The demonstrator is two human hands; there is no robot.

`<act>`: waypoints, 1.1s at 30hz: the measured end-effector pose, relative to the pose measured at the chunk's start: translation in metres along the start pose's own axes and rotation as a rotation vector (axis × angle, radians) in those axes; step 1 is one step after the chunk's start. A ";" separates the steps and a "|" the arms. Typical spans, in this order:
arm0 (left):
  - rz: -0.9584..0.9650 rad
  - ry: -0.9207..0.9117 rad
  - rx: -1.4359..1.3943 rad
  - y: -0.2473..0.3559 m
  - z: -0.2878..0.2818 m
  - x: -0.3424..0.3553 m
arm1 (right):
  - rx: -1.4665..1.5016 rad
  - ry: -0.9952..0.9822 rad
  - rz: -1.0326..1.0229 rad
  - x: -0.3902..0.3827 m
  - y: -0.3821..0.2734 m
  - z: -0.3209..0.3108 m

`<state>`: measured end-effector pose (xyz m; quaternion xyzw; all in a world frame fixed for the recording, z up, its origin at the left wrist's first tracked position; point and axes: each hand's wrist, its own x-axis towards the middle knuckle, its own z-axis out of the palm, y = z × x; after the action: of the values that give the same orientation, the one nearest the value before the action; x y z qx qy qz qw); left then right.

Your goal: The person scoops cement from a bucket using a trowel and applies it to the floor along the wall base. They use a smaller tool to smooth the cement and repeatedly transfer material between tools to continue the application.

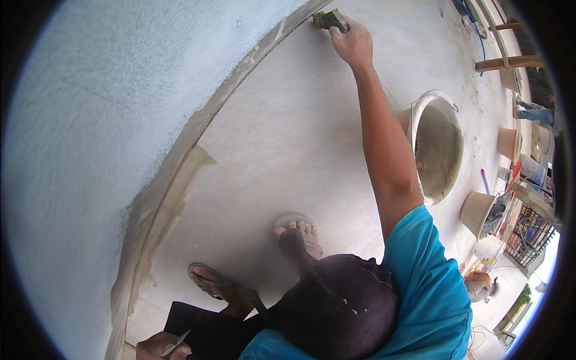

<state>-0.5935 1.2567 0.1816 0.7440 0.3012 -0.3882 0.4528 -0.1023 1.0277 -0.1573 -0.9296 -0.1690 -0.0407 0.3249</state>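
Note:
My right hand (pixel 353 43) reaches far forward at the end of an outstretched arm. Its fingers are closed on a dark grey-green sponge-like lump (pixel 330 21), too unclear to name for certain. That lump rests low by the seam where the pale blue wall (pixel 120 96) meets the light floor (pixel 270 132). At the lower left, my left hand (pixel 155 347) grips a thin, flat, pale blade (pixel 176 343); its handle is hidden. A wet brownish smear (pixel 191 163) runs along the foot of the wall.
Right of my arm stands a bucket (pixel 441 102) coated with grey residue. More buckets (pixel 477 210) and tools lie farther right. Another person (pixel 478 285) is low down there, and someone's blue-trousered leg (pixel 536 114) shows beyond. Wooden bars (pixel 510 63) are at the upper right.

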 end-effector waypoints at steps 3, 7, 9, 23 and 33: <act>-0.132 0.048 -0.013 -0.007 0.006 0.002 | -0.152 -0.007 -0.057 0.009 0.000 0.015; -0.124 0.061 0.054 -0.011 0.002 0.009 | -0.304 0.225 -0.337 -0.023 -0.015 0.064; -0.074 0.044 0.053 -0.010 0.000 0.011 | -0.364 0.137 -0.407 -0.037 -0.020 0.070; 0.048 0.058 0.092 -0.018 -0.008 0.010 | -0.193 -0.182 -0.118 0.044 0.020 0.013; 0.047 0.038 0.104 -0.012 -0.016 0.012 | -0.235 0.113 -0.517 -0.060 -0.032 0.077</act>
<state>-0.5926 1.2770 0.1708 0.7807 0.2716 -0.3785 0.4165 -0.1720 1.0812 -0.2106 -0.8832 -0.3762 -0.1933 0.2027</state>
